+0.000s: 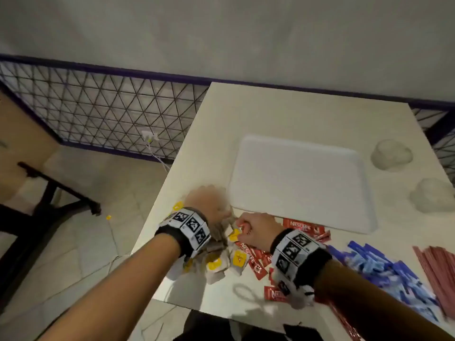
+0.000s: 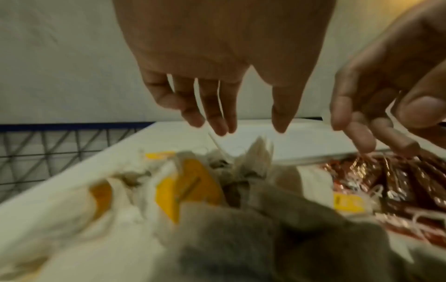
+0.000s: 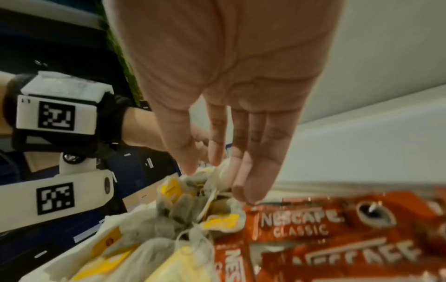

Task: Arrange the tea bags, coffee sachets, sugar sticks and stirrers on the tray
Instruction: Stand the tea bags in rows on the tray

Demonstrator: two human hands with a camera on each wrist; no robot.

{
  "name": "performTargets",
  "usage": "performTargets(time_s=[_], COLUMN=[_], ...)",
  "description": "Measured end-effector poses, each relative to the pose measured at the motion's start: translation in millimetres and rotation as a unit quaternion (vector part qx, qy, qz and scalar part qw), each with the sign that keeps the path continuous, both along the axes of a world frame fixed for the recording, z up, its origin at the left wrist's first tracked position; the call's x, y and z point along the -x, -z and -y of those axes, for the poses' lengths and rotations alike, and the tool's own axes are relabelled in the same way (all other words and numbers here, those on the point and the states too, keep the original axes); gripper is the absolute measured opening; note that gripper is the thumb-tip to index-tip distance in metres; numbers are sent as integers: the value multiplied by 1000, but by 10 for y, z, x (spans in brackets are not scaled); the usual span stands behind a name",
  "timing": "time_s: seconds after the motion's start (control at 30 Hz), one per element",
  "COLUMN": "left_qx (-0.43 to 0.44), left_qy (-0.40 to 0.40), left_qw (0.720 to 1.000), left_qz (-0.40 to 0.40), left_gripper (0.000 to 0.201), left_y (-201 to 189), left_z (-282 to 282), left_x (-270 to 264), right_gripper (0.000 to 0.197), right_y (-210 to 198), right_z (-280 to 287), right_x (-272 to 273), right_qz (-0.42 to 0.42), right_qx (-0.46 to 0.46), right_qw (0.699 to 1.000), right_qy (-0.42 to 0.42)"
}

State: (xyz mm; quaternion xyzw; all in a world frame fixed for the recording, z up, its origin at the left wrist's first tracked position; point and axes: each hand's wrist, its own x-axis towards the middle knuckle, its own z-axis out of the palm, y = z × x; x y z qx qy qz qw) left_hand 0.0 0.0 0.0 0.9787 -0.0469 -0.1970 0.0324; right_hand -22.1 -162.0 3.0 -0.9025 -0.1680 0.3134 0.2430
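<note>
Many tea bags (image 1: 216, 263) with yellow tags heaped at table's (image 1: 283, 112) near left corner, just short of white tray (image 1: 299, 180), which holds nothing. Left hand (image 1: 208, 201) over heap, fingers straight and spread, gripping nothing. Right hand (image 1: 256, 228) beside it, fingers extended down, tips at tea bags; real pinch unclear. Red coffee sachets (image 1: 256, 260) beside heap, under right wrist. Blue sugar sticks (image 1: 384, 269) and pink stirrers (image 1: 438, 274) further right. Two white crumpled lumps (image 1: 391, 155) beyond tray's right side.
</note>
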Motion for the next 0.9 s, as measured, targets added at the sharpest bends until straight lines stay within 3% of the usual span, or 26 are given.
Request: performTargets(time_s=[0.07, 0.2, 0.27, 0.33, 0.43, 0.5, 0.53, 0.57, 0.6, 0.63, 0.7, 0.73, 0.77, 0.8, 0.83, 0.87, 0.9], left_qx=[-21, -26, 47, 205, 424, 536, 585, 618, 631, 626, 588, 555, 499, 425, 354, 305, 275], left_qy=[16, 92, 95, 40, -75, -153, -205, -251, -280, -290, -270, -233, -168, -85, -4, 59, 115], left_qw=[1000, 995, 994, 978, 900, 816, 758, 700, 663, 657, 697, 740, 802, 865, 909, 928, 933], left_qz=[3, 0, 23, 17, -68, -152, -204, -254, -289, -303, -308, -301, -281, -251, -221, -203, -200], left_gripper=[61, 40, 33, 25, 8, 12, 13, 14, 14, 12, 9, 10, 12, 14, 15, 19, 28], left_y=[80, 210, 147, 7, -174, -245, -284, -306, -324, -311, -246, -201, -132, -68, 0, 46, 95], left_z=[34, 6, -127, -254, -462, -570, -598, -624, -648, -669, -691, -687, -683, -666, -642, -607, -564], left_x=[-28, -102, -182, -223, -260, -292, -296, -299, -300, -299, -273, -266, -267, -261, -253, -231, -209], right_gripper=[34, 38, 32, 21, 33, 41, 40, 35, 26, 21, 28, 27, 23, 17, 11, 4, 12], right_y=[35, 120, 115, 144, 177, 171, 170, 164, 175, 189, 175, 182, 193, 198, 215, 225, 242], right_z=[-103, -201, -238, -267, -363, -438, -471, -494, -504, -509, -523, -521, -515, -507, -486, -462, -432], right_x=[4, -17, -34, -37, -5, 11, 14, 11, 6, 7, 17, 26, 33, 40, 43, 46, 40], right_qz=[-16, -42, -43, -55, -79, -69, -61, -62, -65, -73, -78, -75, -70, -61, -50, -43, -37], right_qx=[49, 111, 126, 131, 150, 160, 166, 165, 159, 151, 128, 119, 113, 104, 96, 87, 76], right_qw=[999, 992, 987, 982, 973, 968, 967, 968, 969, 969, 971, 972, 974, 977, 979, 980, 981], right_qy=[-4, 47, 92, 125, 154, 181, 182, 177, 176, 181, 189, 190, 182, 176, 174, 174, 177])
